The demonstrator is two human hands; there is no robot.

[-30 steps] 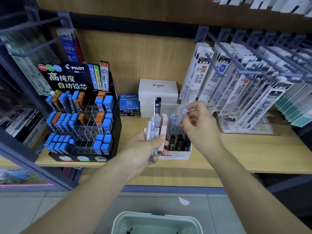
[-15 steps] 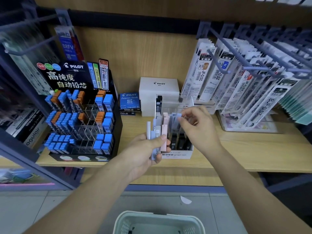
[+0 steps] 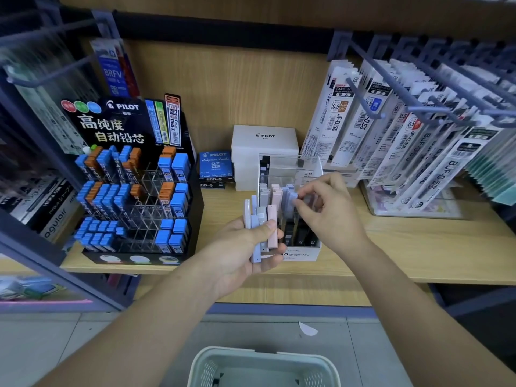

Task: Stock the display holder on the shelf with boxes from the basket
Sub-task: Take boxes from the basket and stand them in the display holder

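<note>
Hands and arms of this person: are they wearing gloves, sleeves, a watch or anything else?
Nothing worn shows. The left hand and right hand are bare: no gloves, rings or watch visible. The left forearm and right forearm are bare too, with no sleeve or cuff in view down to the frame's lower edge.

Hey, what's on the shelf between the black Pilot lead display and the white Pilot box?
In the head view, a small stack of blue Pilot lead boxes stands there.
</note>
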